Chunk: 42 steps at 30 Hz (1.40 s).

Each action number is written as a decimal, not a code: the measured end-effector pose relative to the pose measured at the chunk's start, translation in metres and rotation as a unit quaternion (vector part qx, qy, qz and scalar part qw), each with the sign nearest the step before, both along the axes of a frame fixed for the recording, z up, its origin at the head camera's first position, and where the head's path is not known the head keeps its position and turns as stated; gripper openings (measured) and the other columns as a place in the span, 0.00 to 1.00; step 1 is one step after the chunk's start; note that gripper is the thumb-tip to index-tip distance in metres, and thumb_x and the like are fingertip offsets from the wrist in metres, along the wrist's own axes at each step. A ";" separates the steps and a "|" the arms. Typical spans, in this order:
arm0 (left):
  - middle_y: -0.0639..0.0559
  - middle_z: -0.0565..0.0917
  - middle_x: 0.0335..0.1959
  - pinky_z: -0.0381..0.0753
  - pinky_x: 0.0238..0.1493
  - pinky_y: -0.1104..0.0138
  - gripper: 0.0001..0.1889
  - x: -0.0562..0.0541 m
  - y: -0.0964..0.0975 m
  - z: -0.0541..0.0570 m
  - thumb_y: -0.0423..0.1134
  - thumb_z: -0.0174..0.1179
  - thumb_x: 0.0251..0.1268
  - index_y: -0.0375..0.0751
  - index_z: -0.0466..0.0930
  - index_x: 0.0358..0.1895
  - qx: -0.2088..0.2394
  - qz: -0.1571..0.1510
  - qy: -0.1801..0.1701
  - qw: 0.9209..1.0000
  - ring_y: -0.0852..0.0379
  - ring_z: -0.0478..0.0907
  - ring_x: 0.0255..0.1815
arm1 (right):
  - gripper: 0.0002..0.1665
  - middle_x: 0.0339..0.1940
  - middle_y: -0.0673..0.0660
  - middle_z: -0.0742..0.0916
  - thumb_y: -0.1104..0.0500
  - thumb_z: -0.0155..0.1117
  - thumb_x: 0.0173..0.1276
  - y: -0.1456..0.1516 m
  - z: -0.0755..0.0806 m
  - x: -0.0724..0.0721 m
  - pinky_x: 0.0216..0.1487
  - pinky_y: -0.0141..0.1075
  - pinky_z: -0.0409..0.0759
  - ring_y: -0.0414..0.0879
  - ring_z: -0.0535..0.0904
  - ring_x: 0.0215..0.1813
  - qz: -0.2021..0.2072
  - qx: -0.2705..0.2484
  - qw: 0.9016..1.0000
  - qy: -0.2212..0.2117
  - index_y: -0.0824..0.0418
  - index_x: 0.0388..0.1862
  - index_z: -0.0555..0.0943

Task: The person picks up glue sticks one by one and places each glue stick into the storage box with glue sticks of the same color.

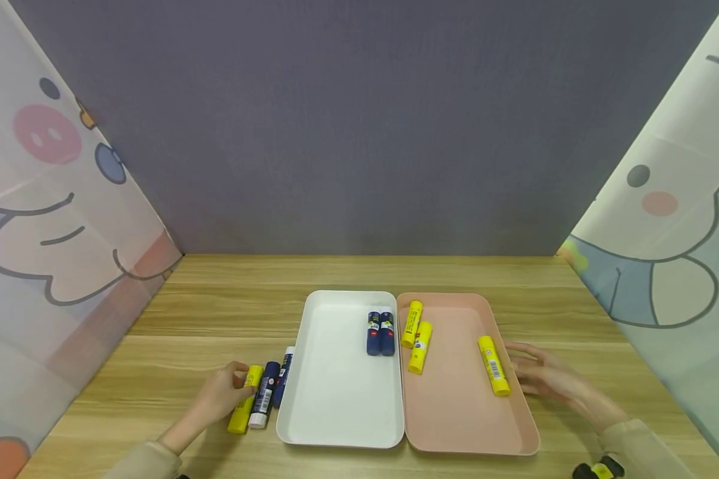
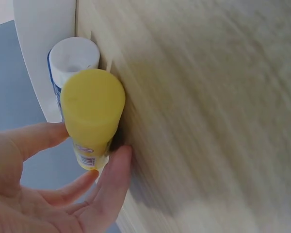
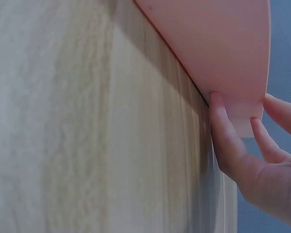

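My left hand [image 1: 220, 394] grips a yellow glue stick [image 1: 239, 419] between thumb and fingers at the left of the table. In the left wrist view the yellow glue stick [image 2: 93, 104] points its round end at the camera. Right beside it lies a dark blue glue stick [image 1: 265, 396] with a white end, and another blue glue stick [image 1: 283, 378] leans against the white tray [image 1: 335, 399]. My right hand [image 1: 545, 376] touches the outer right wall of the pink tray [image 1: 455, 426], fingers loosely extended; the right wrist view shows its fingertips [image 3: 217, 99] against the pink wall.
Two blue glue sticks [image 1: 380, 332] lie side by side in the white tray. The pink tray holds yellow glue sticks: two near its left wall [image 1: 419, 349] and one near its right wall [image 1: 494, 366]. A dark grey panel [image 1: 365, 133] stands behind the wooden table [image 1: 228, 299].
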<state>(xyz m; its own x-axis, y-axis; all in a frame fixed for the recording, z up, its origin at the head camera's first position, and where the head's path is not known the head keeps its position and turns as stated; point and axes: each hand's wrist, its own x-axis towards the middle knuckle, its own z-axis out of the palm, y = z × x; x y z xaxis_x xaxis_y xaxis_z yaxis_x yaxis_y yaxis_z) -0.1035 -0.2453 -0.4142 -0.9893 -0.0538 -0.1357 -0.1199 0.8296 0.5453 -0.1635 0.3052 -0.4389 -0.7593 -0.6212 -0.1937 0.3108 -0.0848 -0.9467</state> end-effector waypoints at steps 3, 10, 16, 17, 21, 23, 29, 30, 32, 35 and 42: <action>0.41 0.79 0.28 0.77 0.26 0.63 0.24 0.000 0.001 0.000 0.33 0.62 0.48 0.21 0.68 0.47 -0.001 0.001 -0.003 1.000 0.53 0.74 0.27 | 0.23 0.47 0.45 0.80 0.67 0.44 0.68 0.000 0.000 0.000 0.48 0.38 0.76 0.39 0.76 0.49 0.003 -0.005 1.000 0.001 0.38 0.49 0.72; 0.39 0.79 0.29 0.77 0.25 0.64 0.24 0.000 0.001 0.000 0.34 0.61 0.49 0.20 0.68 0.47 0.002 0.000 -0.017 1.000 0.52 0.75 0.27 | 0.23 0.47 0.45 0.80 0.67 0.43 0.69 0.000 0.000 0.000 0.49 0.38 0.76 0.40 0.76 0.49 -0.001 -0.002 1.000 0.000 0.38 0.49 0.72; 0.36 0.79 0.30 0.78 0.24 0.64 0.24 0.000 0.001 -0.001 0.33 0.60 0.49 0.20 0.67 0.48 0.016 0.005 -0.024 1.000 0.51 0.76 0.29 | 0.22 0.47 0.46 0.80 0.66 0.43 0.69 0.000 0.000 0.000 0.49 0.38 0.76 0.40 0.76 0.49 -0.007 0.004 1.000 -0.005 0.38 0.49 0.71; 0.36 0.79 0.31 0.78 0.24 0.64 0.24 0.000 0.001 -0.001 0.33 0.60 0.49 0.20 0.67 0.48 0.019 0.006 -0.026 0.999 0.51 0.76 0.29 | 0.22 0.47 0.46 0.80 0.66 0.43 0.69 0.000 0.000 0.000 0.49 0.38 0.76 0.40 0.76 0.49 -0.008 0.006 1.000 -0.005 0.38 0.49 0.71; 0.36 0.78 0.31 0.78 0.23 0.65 0.24 -0.001 0.000 -0.001 0.32 0.59 0.50 0.20 0.66 0.48 0.028 0.006 -0.030 0.999 0.51 0.75 0.28 | 0.22 0.47 0.46 0.80 0.66 0.43 0.69 0.000 0.000 0.000 0.49 0.38 0.75 0.40 0.76 0.49 -0.010 0.012 1.000 -0.006 0.38 0.49 0.70; 0.36 0.78 0.31 0.78 0.22 0.65 0.23 -0.001 0.000 -0.002 0.32 0.59 0.50 0.20 0.66 0.48 0.032 0.007 -0.031 0.999 0.52 0.75 0.28 | 0.21 0.47 0.46 0.80 0.66 0.43 0.69 0.000 0.000 0.000 0.49 0.38 0.75 0.40 0.76 0.49 -0.010 0.012 1.000 -0.008 0.38 0.49 0.70; 0.38 0.78 0.30 0.77 0.18 0.67 0.23 -0.001 0.000 -0.004 0.31 0.59 0.50 0.20 0.66 0.49 0.042 0.011 -0.036 0.998 0.55 0.74 0.25 | 0.21 0.47 0.46 0.80 0.66 0.44 0.69 -0.001 0.002 0.000 0.49 0.37 0.75 0.39 0.76 0.49 -0.011 0.012 1.000 -0.009 0.38 0.48 0.71; 0.38 0.78 0.30 0.77 0.18 0.67 0.23 -0.001 0.000 -0.004 0.31 0.59 0.50 0.20 0.66 0.49 0.043 0.011 -0.035 0.998 0.55 0.74 0.25 | 0.21 0.47 0.46 0.80 0.66 0.44 0.69 -0.001 0.002 0.000 0.49 0.38 0.75 0.39 0.76 0.49 -0.010 0.011 1.000 -0.009 0.38 0.48 0.71; 0.38 0.78 0.30 0.77 0.18 0.67 0.23 -0.001 0.000 -0.003 0.31 0.59 0.50 0.20 0.66 0.49 0.047 0.011 -0.033 0.998 0.54 0.74 0.26 | 0.22 0.47 0.46 0.80 0.66 0.45 0.68 -0.001 0.002 0.000 0.49 0.38 0.75 0.40 0.76 0.49 -0.010 0.010 1.000 -0.009 0.38 0.48 0.71; 0.38 0.78 0.30 0.77 0.19 0.67 0.23 -0.001 0.000 -0.002 0.31 0.58 0.51 0.20 0.66 0.50 0.052 0.012 -0.036 0.998 0.54 0.74 0.25 | 0.22 0.47 0.46 0.80 0.66 0.45 0.68 0.000 0.002 0.000 0.49 0.37 0.75 0.40 0.76 0.49 -0.009 0.008 1.000 -0.009 0.38 0.48 0.71; 0.40 0.78 0.31 0.76 0.19 0.67 0.23 -0.002 -0.001 0.001 0.32 0.57 0.53 0.21 0.65 0.51 0.056 0.014 -0.044 0.997 0.56 0.73 0.23 | 0.22 0.46 0.46 0.80 0.66 0.45 0.68 0.000 0.002 0.000 0.49 0.37 0.75 0.40 0.76 0.49 -0.010 0.009 1.000 -0.008 0.39 0.48 0.71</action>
<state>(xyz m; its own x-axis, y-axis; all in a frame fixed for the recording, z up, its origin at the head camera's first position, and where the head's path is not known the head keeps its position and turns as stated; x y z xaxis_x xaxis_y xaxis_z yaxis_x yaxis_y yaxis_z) -0.1056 -0.2463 -0.4131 -0.9714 -0.0613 -0.2293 -0.1945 0.7596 0.6206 -0.1635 0.3051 -0.4374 -0.7683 -0.6024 -0.2161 0.3237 -0.0745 -0.9432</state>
